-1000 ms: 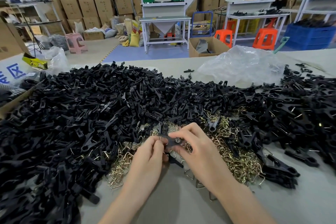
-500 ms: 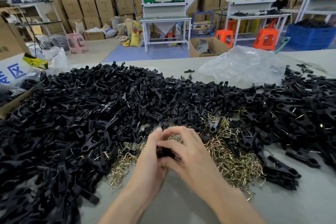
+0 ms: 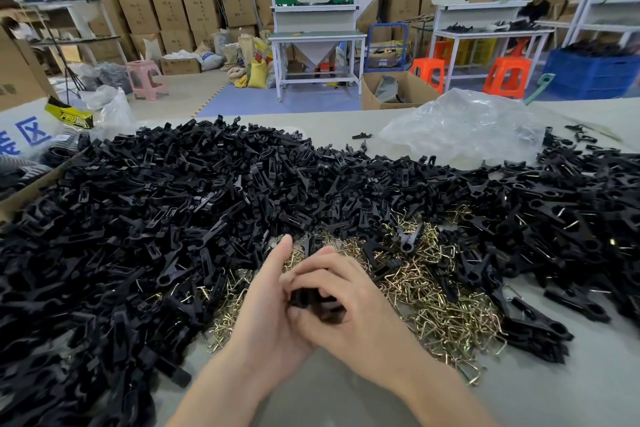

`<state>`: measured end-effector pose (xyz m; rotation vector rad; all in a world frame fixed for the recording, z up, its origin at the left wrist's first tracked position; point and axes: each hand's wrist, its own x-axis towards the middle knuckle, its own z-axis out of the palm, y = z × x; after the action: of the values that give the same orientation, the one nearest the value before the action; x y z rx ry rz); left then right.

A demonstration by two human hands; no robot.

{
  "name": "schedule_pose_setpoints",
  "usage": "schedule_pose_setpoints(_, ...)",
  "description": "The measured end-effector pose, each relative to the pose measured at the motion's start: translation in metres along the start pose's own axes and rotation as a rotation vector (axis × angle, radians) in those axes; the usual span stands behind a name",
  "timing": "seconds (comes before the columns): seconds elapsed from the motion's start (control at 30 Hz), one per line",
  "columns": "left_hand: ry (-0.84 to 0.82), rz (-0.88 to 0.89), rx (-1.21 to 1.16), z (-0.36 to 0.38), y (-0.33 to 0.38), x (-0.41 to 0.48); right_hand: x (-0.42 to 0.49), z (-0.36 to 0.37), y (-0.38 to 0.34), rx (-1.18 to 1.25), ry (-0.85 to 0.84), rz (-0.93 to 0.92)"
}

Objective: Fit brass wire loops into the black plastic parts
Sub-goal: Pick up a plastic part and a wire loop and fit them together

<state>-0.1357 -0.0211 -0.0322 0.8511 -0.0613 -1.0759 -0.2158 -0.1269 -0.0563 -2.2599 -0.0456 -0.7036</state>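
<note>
My left hand (image 3: pixel 266 315) and my right hand (image 3: pixel 356 308) are pressed together low in the middle of the table, both gripping one black plastic part (image 3: pixel 304 296) between them. Only a small dark piece of it shows between the fingers; any wire on it is hidden. A heap of brass wire loops (image 3: pixel 433 295) lies just behind and to the right of my hands. A big pile of black plastic parts (image 3: pixel 173 211) covers the table's left and centre, with another pile of black parts (image 3: pixel 561 211) at the right.
A crumpled clear plastic bag (image 3: pixel 460 125) lies at the back right of the grey table (image 3: pixel 346 399). A cardboard box edge (image 3: pixel 24 191) sits at the far left. Workbenches, orange stools and stacked cartons stand beyond the table.
My hands have closed together around the black part, which was held out between the fingertips a second ago, and they have dropped slightly toward me.
</note>
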Motion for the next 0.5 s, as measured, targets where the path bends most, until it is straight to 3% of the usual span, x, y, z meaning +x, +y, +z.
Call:
schedule_pose_setpoints(0.3, -0.054, 0.019, 0.068, 0.009, -0.01, 0.003, -0.001, 0.0, -0.003, -0.164, 0.045, -0.102)
schedule_pose_setpoints(0.5, 0.061, -0.009, 0.091, 0.003, -0.006, 0.001, 0.001, -0.001, 0.0, -0.123, -0.023, -0.072)
